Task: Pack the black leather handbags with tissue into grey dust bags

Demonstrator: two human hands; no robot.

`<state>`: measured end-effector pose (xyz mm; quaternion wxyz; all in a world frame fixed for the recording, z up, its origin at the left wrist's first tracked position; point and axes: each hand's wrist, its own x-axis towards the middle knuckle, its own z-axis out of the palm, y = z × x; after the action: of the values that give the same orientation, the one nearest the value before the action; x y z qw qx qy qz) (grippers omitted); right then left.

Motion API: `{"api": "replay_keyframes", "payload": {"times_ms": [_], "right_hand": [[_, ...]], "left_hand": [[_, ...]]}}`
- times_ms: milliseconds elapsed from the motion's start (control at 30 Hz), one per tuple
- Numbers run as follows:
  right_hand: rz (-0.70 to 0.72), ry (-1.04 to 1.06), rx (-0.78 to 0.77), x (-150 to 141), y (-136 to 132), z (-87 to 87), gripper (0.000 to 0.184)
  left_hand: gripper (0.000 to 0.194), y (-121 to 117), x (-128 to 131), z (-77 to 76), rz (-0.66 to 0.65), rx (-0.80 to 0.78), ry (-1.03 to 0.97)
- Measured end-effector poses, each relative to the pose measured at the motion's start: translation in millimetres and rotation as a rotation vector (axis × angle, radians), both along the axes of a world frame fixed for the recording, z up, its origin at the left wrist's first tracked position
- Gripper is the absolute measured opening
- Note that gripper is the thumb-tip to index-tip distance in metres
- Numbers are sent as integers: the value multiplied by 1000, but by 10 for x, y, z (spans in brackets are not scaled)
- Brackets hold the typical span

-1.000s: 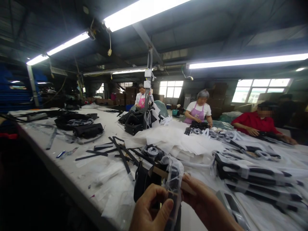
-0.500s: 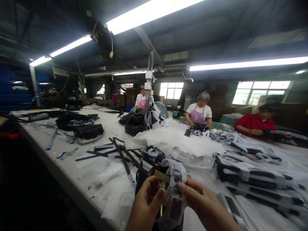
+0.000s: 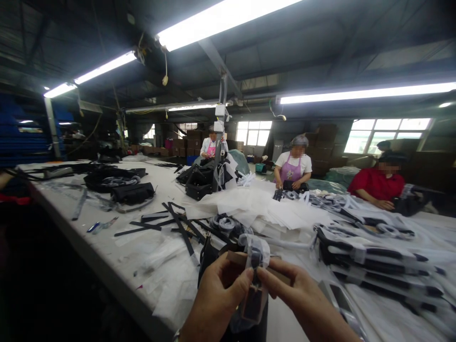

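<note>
Plastic-wrapped strap (image 3: pixel 253 300) (vertical in view)

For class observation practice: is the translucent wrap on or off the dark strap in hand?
On: the dark strap shows hazily through the translucent wrap.

L hand (image 3: pixel 221 294) at 6 o'clock, R hand (image 3: pixel 295 287) approx 5 o'clock; both pinching, thumb tips (image 3: pixel 248 275) v. close tog.
</note>
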<state>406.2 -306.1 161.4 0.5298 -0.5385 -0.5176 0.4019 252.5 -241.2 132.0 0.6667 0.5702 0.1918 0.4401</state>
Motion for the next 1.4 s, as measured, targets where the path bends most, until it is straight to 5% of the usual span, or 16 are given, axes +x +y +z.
{"api": "replay_keyframes", "payload": {"times_ms": [233,467,633,933,1233,1400], "right_hand": [[98,622,-134,-1,-81,-137,50],[35,571,-1,-200,37,-417,44],[-135,382,142,-336,53,-544,43],[-239,280,270,-524,69,-460,33],[-355,175,290,-522,106,-600,36],[-393,205,289,-580,117,-655,36]], "left_hand": [[37,67,-168,77,7,2,55],[33,13,-274,130,-32,101,131],[24,-75,-275,88,161,298,296],[22,-196,-231,22,452,587,363],[23,-230,-203,30,434,502,357],[21,-166,-208,6,485,581,443]]}}
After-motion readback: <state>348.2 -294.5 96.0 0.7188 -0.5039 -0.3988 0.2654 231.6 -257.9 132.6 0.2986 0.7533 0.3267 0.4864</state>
